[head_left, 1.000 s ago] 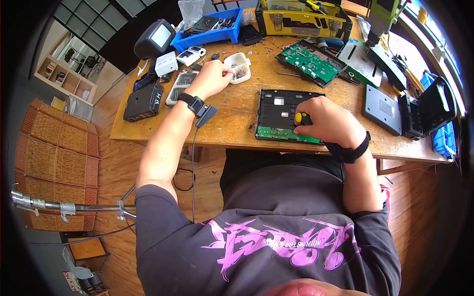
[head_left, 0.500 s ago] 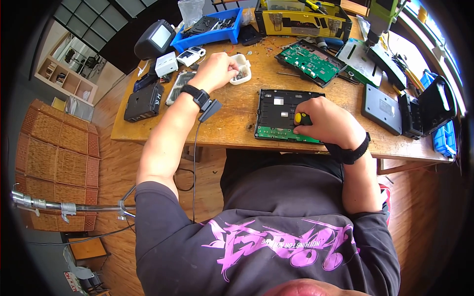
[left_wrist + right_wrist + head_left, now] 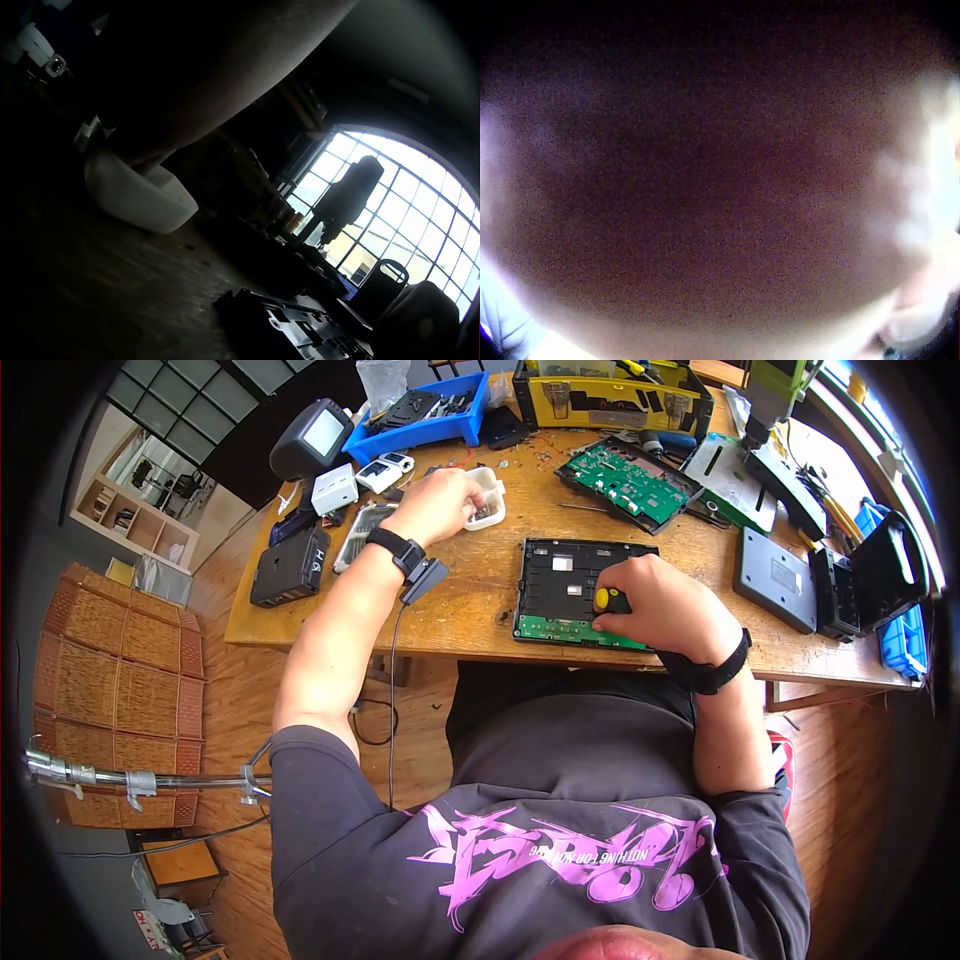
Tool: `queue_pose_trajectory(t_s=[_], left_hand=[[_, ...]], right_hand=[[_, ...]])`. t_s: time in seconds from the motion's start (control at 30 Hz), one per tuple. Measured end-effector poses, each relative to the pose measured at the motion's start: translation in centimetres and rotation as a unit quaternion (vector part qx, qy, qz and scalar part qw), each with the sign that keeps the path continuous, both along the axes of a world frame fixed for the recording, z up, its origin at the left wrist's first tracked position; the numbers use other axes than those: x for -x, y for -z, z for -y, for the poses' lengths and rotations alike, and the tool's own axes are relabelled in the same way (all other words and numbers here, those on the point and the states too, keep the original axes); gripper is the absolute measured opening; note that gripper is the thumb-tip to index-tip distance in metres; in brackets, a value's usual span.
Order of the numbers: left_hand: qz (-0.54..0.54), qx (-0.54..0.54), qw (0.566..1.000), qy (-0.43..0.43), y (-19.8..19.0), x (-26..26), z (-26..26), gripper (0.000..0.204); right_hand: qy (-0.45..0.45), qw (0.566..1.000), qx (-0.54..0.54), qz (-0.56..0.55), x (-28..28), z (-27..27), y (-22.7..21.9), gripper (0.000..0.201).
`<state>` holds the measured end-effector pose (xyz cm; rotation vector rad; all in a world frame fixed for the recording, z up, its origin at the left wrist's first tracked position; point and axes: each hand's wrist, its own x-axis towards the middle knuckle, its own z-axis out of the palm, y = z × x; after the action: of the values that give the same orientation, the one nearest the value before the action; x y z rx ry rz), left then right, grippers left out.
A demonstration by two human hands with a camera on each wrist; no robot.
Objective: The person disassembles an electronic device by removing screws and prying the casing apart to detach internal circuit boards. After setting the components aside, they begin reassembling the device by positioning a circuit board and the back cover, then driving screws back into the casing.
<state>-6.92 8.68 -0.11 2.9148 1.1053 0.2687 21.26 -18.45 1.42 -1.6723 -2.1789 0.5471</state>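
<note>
My left hand (image 3: 440,505) reaches over a small white plastic box (image 3: 499,500), its fingertips down inside among small metal parts. In the left wrist view the fingers dip past the wall of the white box (image 3: 139,199); I cannot tell whether they pinch anything. My right hand (image 3: 668,605) grips a screwdriver (image 3: 604,600) by its yellow-and-black handle, above a flat black plastic housing (image 3: 545,575). Along the near edge of that housing runs a green circuit board strip (image 3: 558,628). The hand covers the housing's right side, and the right wrist view is mostly dark and blurred.
A clear divided case (image 3: 356,545) lies beneath the left wrist. Behind stand a blue tray (image 3: 440,432) of parts and a yellow toolbox (image 3: 620,405). A green circuit board (image 3: 630,485) lies beyond the housing, a grey panel (image 3: 775,580) to its right. A black box (image 3: 290,567) sits left.
My left hand has shifted slightly right and its fingers have gone deeper into the white box. The right hand stays put with the screwdriver over the housing.
</note>
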Motion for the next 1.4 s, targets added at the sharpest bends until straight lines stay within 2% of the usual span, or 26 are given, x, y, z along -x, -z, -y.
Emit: queue_pose_trajectory(t_s=[0.23,0.53,0.63,0.83,0.9,0.97,1.07,1.1,1.13,1.23,1.37,1.4], left_hand=[[-0.013,0.021,1.0,0.001,-0.3,0.1,-0.2,0.015],[0.042,-0.017,0.999,0.016,-0.4,0.5,0.4,0.017],[0.094,-0.025,0.995,0.005,-0.6,0.9,-0.4,0.019],[0.097,0.007,0.995,0.001,-1.8,0.0,1.6,0.02],[0.098,0.011,0.995,0.0,-2.5,-0.5,3.9,0.02],[0.189,0.059,0.975,0.097,-2.8,-0.6,6.7,0.017],[0.143,0.075,0.968,0.193,-3.1,-0.1,10.6,0.025],[0.139,0.099,0.961,0.217,-2.8,-0.1,11.7,0.027],[0.137,0.114,0.955,0.236,-2.3,0.1,12.5,0.031],[0.137,0.11,0.951,0.254,-1.4,0.4,14.8,0.042],[0.101,0.105,0.956,0.254,-1.2,0.9,15.8,0.038],[0.101,0.105,0.956,0.254,-1.0,0.9,15.7,0.038]], right_hand=[[0.008,1.0,0.008,0.003,0.2,0.3,-0.5,0.037],[0.002,1.0,-0.009,0.004,0.1,0.1,-0.1,0.035],[-0.005,1.0,-0.004,0.002,0.0,-0.1,0.2,0.034],[0.003,1.0,-0.001,0.013,-0.2,0.1,-0.4,0.036],[-0.003,1.0,-0.013,0.01,-0.7,0.0,-0.2,0.036],[0.0,0.999,-0.036,-0.014,-1.4,0.0,0.1,0.036],[0.024,0.999,0.008,-0.02,-1.8,0.5,-1.4,0.036],[0.046,0.998,0.021,-0.04,-1.8,0.7,-1.7,0.025],[0.047,0.998,0.023,-0.038,-2.0,0.8,-1.6,0.025],[0.036,0.998,-0.059,-0.015,-2.8,1.0,-0.9,0.026],[0.041,0.997,-0.054,-0.026,-3.2,1.0,-1.2,0.025],[0.039,0.996,-0.068,-0.032,-3.4,1.0,-1.2,0.033]])
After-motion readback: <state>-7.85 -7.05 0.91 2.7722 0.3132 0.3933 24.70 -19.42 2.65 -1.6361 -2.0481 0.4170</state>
